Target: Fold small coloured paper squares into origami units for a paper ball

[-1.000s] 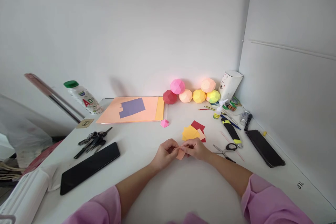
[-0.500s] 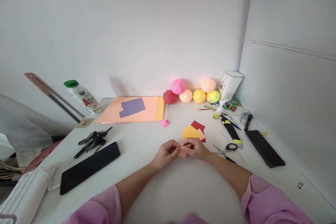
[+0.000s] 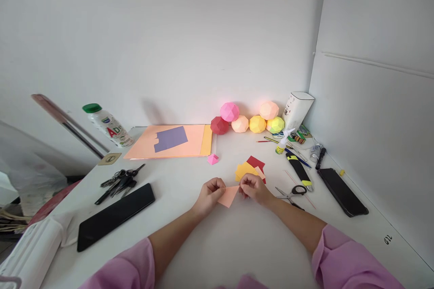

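A small peach piece of paper [image 3: 228,196] is held up between my hands, just above the table. My left hand [image 3: 210,195] pinches its left side between thumb and fingers. At its upper right corner, the fingertips of my right hand [image 3: 255,188] are closed on the paper's tip. Just beyond my right hand lie cut pieces of yellow paper [image 3: 246,170], with red paper [image 3: 255,161] and a peach piece partly under them. A little pink folded paper pyramid [image 3: 213,159] sits farther off, to the left of these pieces.
Scissors [image 3: 290,193] and a box cutter [image 3: 299,171] lie to the right, near a glue bottle [image 3: 280,145]. Faceted paper balls [image 3: 240,123] line the wall. Paper sheets [image 3: 142,144], keys [image 3: 124,181] and a black phone [image 3: 117,216] are at left; a dark case [image 3: 342,191] lies far right.
The peach paper has turned and shifted left, and more of its flat face shows. My hands have moved slightly apart, with the right one now at the paper's corner.
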`<state>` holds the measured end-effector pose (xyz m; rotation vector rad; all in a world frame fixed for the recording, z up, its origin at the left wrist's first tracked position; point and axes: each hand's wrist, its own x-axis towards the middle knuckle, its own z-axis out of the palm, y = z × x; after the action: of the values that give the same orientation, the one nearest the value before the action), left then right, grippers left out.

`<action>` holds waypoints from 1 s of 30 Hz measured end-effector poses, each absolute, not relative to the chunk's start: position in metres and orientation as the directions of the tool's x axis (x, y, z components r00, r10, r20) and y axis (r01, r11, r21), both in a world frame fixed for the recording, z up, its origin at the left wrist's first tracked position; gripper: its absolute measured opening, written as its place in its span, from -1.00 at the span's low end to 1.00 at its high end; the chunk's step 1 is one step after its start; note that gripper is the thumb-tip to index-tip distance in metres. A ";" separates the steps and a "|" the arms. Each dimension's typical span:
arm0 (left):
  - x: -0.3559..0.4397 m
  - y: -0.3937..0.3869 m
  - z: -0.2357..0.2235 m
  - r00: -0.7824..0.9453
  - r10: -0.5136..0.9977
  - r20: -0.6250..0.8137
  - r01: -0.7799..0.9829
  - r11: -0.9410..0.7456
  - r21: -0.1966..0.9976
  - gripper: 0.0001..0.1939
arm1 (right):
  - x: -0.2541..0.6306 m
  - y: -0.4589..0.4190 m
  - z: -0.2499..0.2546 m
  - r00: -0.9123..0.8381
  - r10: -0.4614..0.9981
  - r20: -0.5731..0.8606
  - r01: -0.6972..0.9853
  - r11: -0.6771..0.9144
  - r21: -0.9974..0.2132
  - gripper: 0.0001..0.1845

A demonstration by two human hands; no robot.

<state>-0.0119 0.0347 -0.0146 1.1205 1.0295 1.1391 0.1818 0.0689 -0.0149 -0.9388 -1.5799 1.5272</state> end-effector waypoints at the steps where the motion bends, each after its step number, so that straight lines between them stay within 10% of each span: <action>1: -0.013 0.035 -0.015 0.116 0.992 -0.055 -0.167 0.074 0.983 -0.84 | 0.183 0.070 -0.015 -0.456 0.890 0.015 -0.008 0.013 -1.000 -0.91; 30: -0.008 0.037 -0.014 0.078 0.994 -0.076 -0.110 0.084 0.990 -0.67 | 0.183 0.072 -0.028 -0.541 0.839 -0.062 0.133 0.012 -0.991 -0.53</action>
<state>-0.0081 0.0374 -0.0140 1.1020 1.1096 1.1478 0.1827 0.0717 -0.0279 -0.9993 -1.7183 1.5785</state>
